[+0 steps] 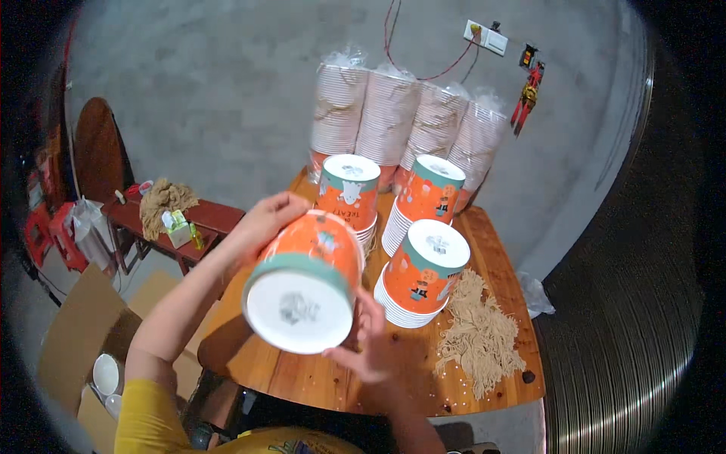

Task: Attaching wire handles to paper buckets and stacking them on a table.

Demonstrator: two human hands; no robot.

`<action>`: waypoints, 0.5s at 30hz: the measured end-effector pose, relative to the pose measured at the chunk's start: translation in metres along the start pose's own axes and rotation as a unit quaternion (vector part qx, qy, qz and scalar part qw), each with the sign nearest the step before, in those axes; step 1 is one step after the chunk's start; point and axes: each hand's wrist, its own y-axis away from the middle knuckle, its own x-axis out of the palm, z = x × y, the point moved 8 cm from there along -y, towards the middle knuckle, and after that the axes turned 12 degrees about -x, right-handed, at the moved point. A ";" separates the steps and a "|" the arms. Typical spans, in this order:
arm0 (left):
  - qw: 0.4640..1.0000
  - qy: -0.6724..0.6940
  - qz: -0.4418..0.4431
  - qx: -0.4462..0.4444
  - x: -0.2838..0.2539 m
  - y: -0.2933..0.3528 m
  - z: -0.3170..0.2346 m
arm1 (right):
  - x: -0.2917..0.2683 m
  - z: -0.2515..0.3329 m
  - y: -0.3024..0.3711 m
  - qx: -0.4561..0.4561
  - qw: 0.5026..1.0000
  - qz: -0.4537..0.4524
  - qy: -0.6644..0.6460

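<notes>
Between my two hands an orange paper bucket (314, 253) with a green band is tilted, its white printed base turned toward me. My left hand (265, 219) grips it at the upper left, fingers curled near its far rim. Down at the right edge of the base, my right hand (367, 344) holds it with thumb and fingers. Just beyond stand upside-down stacks of matching buckets: one at the back left (349, 193), one at the back right (431, 193), and a nearer one (420, 276) to the right of my right hand.
Tall plastic-wrapped bucket stacks (386, 113) line the table's back by the wall. Tan strings (480, 337) lie heaped on the wooden table (234, 340). On the left are a red bench (223, 216) with more string, and an open cardboard box (79, 321) holding white containers.
</notes>
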 end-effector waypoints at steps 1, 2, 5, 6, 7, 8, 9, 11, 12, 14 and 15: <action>0.997 0.066 0.042 0.009 -0.002 -0.015 -0.009 | 0.001 0.008 -0.023 -0.124 0.973 -0.067 -0.184; 0.980 0.172 0.087 0.046 0.001 -0.020 -0.024 | -0.006 0.000 -0.040 0.004 0.968 -0.093 -0.231; 0.956 0.216 0.093 0.176 -0.009 -0.021 -0.065 | -0.036 0.007 -0.105 0.028 0.949 -0.171 -0.264; 0.954 0.190 0.096 0.213 -0.008 -0.027 -0.070 | -0.049 0.011 -0.120 0.030 0.944 -0.193 -0.267; 0.953 0.172 0.095 0.232 -0.005 -0.029 -0.069 | -0.060 0.002 -0.130 0.007 0.955 -0.195 -0.223; 0.949 0.159 0.102 0.254 0.008 -0.032 -0.068 | -0.077 -0.006 -0.135 -0.019 0.965 -0.200 -0.170; 0.949 0.166 0.109 0.244 0.002 -0.031 -0.061 | -0.076 -0.010 -0.136 0.025 0.979 -0.188 -0.070; 0.956 0.173 0.092 0.220 -0.020 -0.024 -0.047 | -0.055 -0.003 -0.122 -0.028 0.989 -0.147 0.006; 0.966 0.117 0.088 0.215 -0.018 -0.015 -0.048 | -0.050 0.004 -0.109 -0.067 0.987 -0.099 0.106; 0.963 -0.009 0.093 0.254 -0.030 -0.004 -0.029 | -0.022 0.027 -0.077 -0.161 0.949 0.017 0.272; 0.966 -0.027 0.120 0.228 -0.013 0.015 -0.028 | -0.013 0.034 -0.062 -0.183 0.930 0.066 0.312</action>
